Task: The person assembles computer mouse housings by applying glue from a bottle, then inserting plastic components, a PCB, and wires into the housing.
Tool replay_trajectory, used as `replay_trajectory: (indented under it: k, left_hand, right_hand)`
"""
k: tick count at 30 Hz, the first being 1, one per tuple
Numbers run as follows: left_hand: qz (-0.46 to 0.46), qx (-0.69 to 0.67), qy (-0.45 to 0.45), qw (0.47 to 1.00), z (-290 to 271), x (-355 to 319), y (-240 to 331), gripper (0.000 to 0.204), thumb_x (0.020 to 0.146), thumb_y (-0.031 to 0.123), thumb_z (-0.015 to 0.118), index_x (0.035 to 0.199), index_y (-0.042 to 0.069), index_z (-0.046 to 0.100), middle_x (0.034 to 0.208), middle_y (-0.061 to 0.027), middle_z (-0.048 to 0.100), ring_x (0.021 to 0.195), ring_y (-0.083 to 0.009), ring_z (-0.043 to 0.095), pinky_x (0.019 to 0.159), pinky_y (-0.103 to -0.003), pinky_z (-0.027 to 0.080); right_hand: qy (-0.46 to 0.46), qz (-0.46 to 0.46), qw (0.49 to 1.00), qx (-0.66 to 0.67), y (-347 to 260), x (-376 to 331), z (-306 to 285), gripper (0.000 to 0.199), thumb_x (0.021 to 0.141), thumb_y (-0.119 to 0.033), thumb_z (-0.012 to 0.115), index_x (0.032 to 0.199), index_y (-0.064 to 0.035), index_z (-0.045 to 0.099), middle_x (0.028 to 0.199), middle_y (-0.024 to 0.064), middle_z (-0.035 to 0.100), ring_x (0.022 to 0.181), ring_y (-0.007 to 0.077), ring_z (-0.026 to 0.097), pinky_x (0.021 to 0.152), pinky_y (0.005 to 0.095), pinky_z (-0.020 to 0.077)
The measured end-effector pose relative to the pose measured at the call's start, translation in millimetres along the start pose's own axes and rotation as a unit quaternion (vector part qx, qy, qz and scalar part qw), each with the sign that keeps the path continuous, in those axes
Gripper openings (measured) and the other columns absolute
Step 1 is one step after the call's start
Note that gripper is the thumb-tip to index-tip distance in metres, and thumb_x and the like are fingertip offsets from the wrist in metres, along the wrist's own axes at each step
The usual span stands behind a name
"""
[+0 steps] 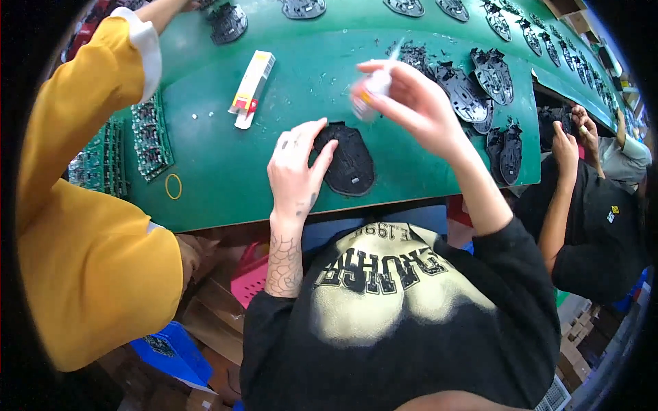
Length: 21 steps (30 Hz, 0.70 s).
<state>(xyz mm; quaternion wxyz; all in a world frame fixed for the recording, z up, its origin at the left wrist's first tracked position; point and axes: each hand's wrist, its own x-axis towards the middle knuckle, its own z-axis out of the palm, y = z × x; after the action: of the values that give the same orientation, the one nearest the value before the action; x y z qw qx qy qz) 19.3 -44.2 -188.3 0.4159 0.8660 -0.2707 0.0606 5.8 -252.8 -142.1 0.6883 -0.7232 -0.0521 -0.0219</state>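
Green tabletop (240, 198) supports the black shell (353, 161) just inside its near edge, the left hand (295, 164) grasping the shell's left side, seemingly against sliding, while the right hand (416, 103), farther right, clutches a blurred white bottle (373, 92), apparently holding it clear.

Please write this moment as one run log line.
left hand: on black shell | right hand: holding white bottle, blurred | shell: on green table

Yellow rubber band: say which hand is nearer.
Left. The left hand, on the black plastic shell, is right of the yellow rubber band; the right hand, holding a white bottle, is farther right.
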Motion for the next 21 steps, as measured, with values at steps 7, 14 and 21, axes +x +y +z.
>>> replay_trajectory:
  k: [7, 14, 21]
  left_hand:
    - [-0.015, 0.008, -0.001, 1.000, 7.7, 4.8, 5.8, 0.039, 0.073, 0.016, 0.072, 0.110, 0.009, 0.062, 0.104, -0.0068, 0.060, 0.088, -0.0237, 0.058, 0.077, -0.033, 0.048]
    - [-0.001, 0.032, -0.008, 0.999, 15.5, 3.2, 1.0, 0.041, 0.072, 0.015, 0.074, 0.111, 0.009, 0.063, 0.106, -0.0061, 0.059, 0.093, -0.0223, 0.058, 0.079, -0.031, 0.048]
    - [-0.006, 0.038, -0.008, 0.999, 13.5, 2.9, 0.4, 0.041, 0.071, 0.014, 0.074, 0.110, 0.009, 0.063, 0.105, -0.0056, 0.059, 0.095, -0.0227, 0.058, 0.081, -0.032, 0.047]
  right_hand:
    - [0.177, 0.083, 0.960, 0.202, 21.6, -89.9, 6.3, 0.029, 0.084, -0.014, 0.063, 0.106, -0.0025, 0.047, 0.083, 0.0073, 0.059, 0.072, 0.0115, 0.056, 0.061, 0.0230, 0.0446]
    - [0.274, 0.070, 0.937, 0.203, 37.5, -95.3, 27.3, 0.013, 0.080, -0.011, 0.062, 0.080, -0.0002, 0.054, 0.063, 0.0039, 0.056, 0.044, 0.0052, 0.046, 0.042, 0.0182, 0.0368]
    - [0.245, -0.016, 0.968, 0.044, 43.4, -91.7, 34.7, 0.011, 0.076, -0.001, 0.064, 0.073, -0.0005, 0.053, 0.064, 0.0031, 0.055, 0.051, 0.0069, 0.045, 0.046, 0.0220, 0.0325]
